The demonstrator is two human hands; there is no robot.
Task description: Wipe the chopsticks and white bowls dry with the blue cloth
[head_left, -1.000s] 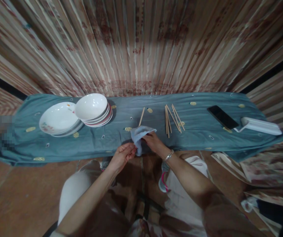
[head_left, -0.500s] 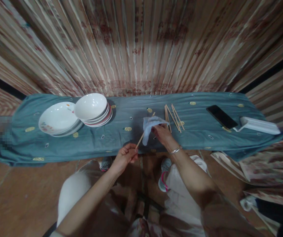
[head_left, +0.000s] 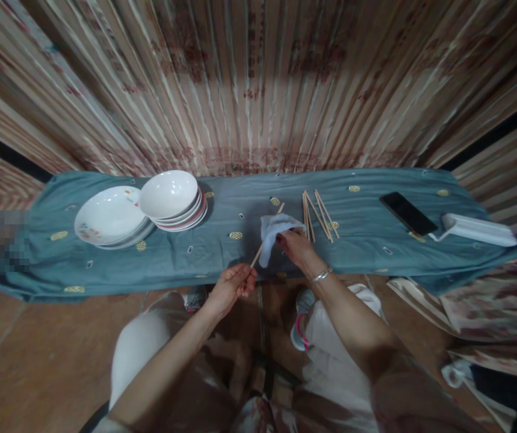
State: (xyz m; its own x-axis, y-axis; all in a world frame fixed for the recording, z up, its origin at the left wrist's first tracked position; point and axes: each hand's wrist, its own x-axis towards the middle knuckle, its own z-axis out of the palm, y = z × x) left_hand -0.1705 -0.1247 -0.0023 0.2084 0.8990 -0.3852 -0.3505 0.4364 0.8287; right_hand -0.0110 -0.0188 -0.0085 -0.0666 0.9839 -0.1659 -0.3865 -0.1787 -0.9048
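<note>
My left hand (head_left: 234, 282), near the table's front edge, pinches the lower end of a wooden chopstick (head_left: 257, 255). The stick slants up and away to the right, its far tip showing past a pale blue-white cloth (head_left: 272, 228). My right hand (head_left: 295, 245) is closed on that cloth, which is draped over the middle of the chopstick; its fingertips are partly hidden. Just right of the cloth, several more chopsticks (head_left: 320, 210) lie loosely side by side on the table.
A stack of white bowls (head_left: 168, 195) and a stack of wider plates (head_left: 107, 216) stand on the left of the cloth-covered table (head_left: 222, 258). On the right lie a black phone (head_left: 407, 213) and a white object (head_left: 479, 230). A pleated curtain (head_left: 249, 90) hangs behind.
Both hands keep their hold on the chopstick and cloth, with hardly any movement between them. The whole view has shifted slightly.
</note>
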